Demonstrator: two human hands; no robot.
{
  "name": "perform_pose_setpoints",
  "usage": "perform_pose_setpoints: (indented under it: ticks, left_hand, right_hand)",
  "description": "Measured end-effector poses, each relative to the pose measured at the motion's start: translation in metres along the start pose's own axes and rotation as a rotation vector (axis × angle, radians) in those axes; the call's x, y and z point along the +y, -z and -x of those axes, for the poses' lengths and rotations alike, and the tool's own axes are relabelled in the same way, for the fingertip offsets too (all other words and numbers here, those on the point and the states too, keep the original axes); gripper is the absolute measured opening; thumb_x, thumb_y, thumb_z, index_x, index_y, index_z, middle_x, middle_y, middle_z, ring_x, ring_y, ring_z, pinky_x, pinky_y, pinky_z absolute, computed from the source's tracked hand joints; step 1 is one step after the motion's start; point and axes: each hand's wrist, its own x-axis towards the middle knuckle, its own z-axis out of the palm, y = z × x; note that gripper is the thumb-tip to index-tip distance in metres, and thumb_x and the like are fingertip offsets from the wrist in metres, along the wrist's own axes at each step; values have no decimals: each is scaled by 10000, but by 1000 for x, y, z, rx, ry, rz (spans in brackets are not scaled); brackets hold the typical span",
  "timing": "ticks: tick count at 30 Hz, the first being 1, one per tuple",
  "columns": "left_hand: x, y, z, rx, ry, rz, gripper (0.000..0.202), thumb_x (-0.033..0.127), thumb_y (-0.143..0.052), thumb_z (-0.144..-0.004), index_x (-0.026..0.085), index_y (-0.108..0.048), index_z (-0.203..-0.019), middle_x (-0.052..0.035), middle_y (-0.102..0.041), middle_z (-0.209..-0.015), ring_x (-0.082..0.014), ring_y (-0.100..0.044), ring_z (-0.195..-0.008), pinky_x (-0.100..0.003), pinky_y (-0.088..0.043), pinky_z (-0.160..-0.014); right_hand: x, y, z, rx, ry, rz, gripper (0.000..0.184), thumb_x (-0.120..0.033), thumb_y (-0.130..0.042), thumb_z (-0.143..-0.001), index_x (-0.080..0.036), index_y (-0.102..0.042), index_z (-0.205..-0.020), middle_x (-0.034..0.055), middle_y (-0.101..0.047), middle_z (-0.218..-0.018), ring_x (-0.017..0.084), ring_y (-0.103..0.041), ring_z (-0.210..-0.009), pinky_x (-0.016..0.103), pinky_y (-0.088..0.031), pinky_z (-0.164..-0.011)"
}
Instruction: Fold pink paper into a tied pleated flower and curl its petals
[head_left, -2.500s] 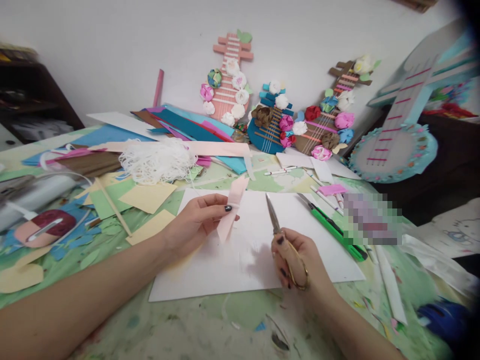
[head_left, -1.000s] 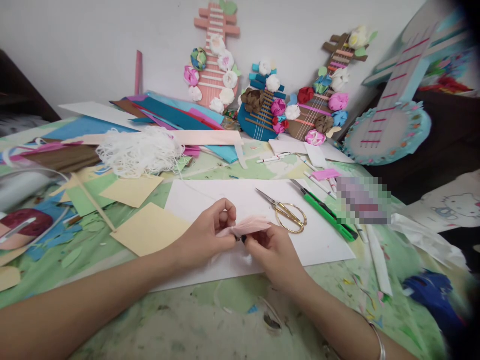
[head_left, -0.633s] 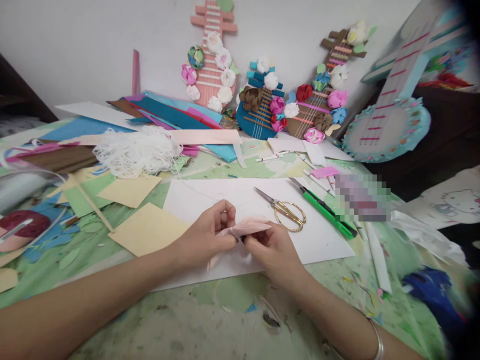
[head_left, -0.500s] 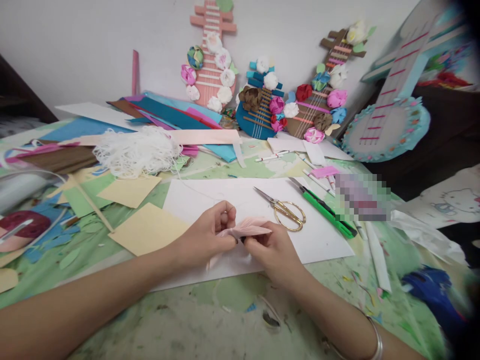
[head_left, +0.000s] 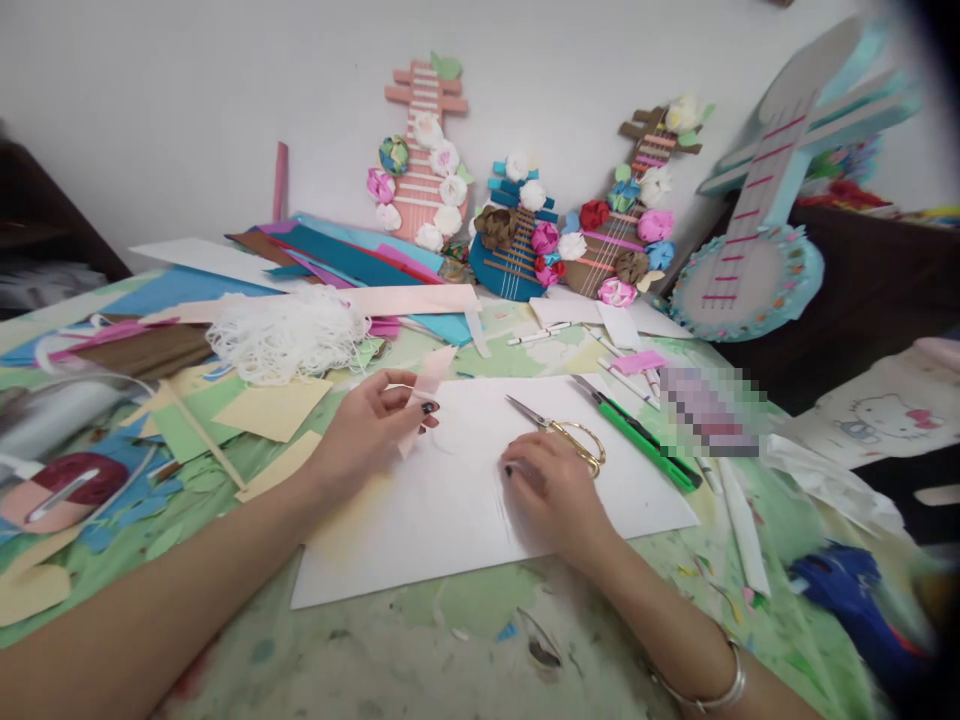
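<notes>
Held up in my left hand (head_left: 379, 420) is a pale pink piece of thin paper (head_left: 435, 370), pinched between thumb and fingers. One end stands above the fingertips and another part hangs below them. My right hand (head_left: 559, 490) is low over the white sheet (head_left: 442, 530), loosely bent with thumb and fingers a little apart, and I see nothing in it. Just beyond its knuckles lie gold-handled scissors (head_left: 581, 445), partly covered by the hand. To the right of them rests a green utility knife (head_left: 645, 440) with its blade out.
White string (head_left: 289, 335) is heaped at the left, near yellow paper (head_left: 281, 408) and blue scraps. Several paper-flower-covered lute-shaped crafts, one pink (head_left: 421, 190), lean on the wall. A blue object (head_left: 847, 610), perhaps a glue gun, lies at right.
My hands have moved apart. The pink paper has gone up and left with my left hand; my right hand has let go of it and sits by the scissors. The view has tilted up slightly.
</notes>
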Motion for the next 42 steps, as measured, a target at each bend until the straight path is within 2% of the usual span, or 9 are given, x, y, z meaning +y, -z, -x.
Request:
perform_pose_setpoints:
  ticks: [5, 10, 14, 17, 21, 24, 28, 36, 42]
  left_hand:
    - [6, 16, -10, 91, -8, 142, 437, 278, -741, -615, 138, -523, -967, -30, -646, -773, -111, -586, -604, -185, -411, -494]
    - [10, 24, -15, 137, -70, 221, 430, 272, -741, -613, 138, -514, -953, -9, -636, -738, -90, -560, -572, -179, -407, -485]
    - [7, 31, -23, 145, -184, 195, 420, 258, -723, -628, 149, -503, -969, 19, -608, -660, -96, -550, -541, -184, -394, -466]
    - [5, 32, -24, 119, -178, 146, 456, 245, -731, -618, 155, -502, -1001, 1, -630, -714, -117, -586, -590, -196, -415, -490]
    - [3, 21, -13, -85, 27, 346, 429, 253, -726, -654, 145, -537, -1023, -44, -649, -826, -90, -577, -596, -200, -440, -552]
    - [-1, 6, 0, -265, 166, 484, 383, 227, -708, -692, 140, -545, -1028, -42, -627, -808, -48, -519, -526, -159, -392, -488]
    - [-9, -11, 15, -447, 293, 529, 311, 199, -666, -733, 150, -518, -1002, -16, -583, -680, -51, -495, -461, -143, -320, -405]
    - [-10, -18, 20, -491, 340, 495, 351, 112, -635, -706, 190, -465, -1003, -13, -611, -743, -73, -538, -456, -166, -378, -427]
    - [-9, -18, 21, -516, 279, 384, 277, 294, -539, -847, 185, -453, -1087, -52, -644, -724, -145, -623, -608, -228, -451, -567]
  right_hand:
    - [-23, -16, -15, -214, 132, 224, 275, -104, -487, -787, -180, -596, -1027, 115, -546, -1121, 246, -439, -1053, 408, -396, -873]
    - [-43, -51, -73, -331, 196, 300, 269, -176, -462, -831, -179, -574, -1076, 129, -545, -1131, 272, -429, -1044, 432, -398, -832]
    - [-43, -76, -125, -326, 152, 27, 331, -67, -484, -763, -204, -597, -1042, 96, -556, -1189, 240, -451, -1083, 438, -359, -907]
    - [-38, -72, -138, -166, -52, -319, 332, -11, -458, -723, -178, -626, -956, 82, -620, -1090, 199, -513, -1053, 391, -345, -959]
    - [-36, -41, -107, -110, -213, -642, 318, -208, -344, -880, -186, -546, -1125, 93, -609, -1116, 177, -584, -961, 333, -464, -795]
    - [-38, -23, -69, -151, -307, -998, 357, -310, -531, -816, -223, -532, -1162, 68, -626, -1069, 170, -595, -929, 272, -465, -716]
    - [-39, -17, -36, -130, -357, -1042, 324, -350, -630, -756, -200, -599, -1042, 69, -646, -1004, 176, -587, -887, 261, -449, -664]
    - [-33, -23, -23, -126, -387, -1178, 283, -369, -682, -714, -187, -637, -925, 41, -638, -870, 155, -583, -766, 294, -455, -717]
    - [-33, -20, -22, -194, -451, -1324, 254, -402, -631, -755, -161, -591, -824, -17, -541, -599, 123, -529, -537, 268, -391, -574]
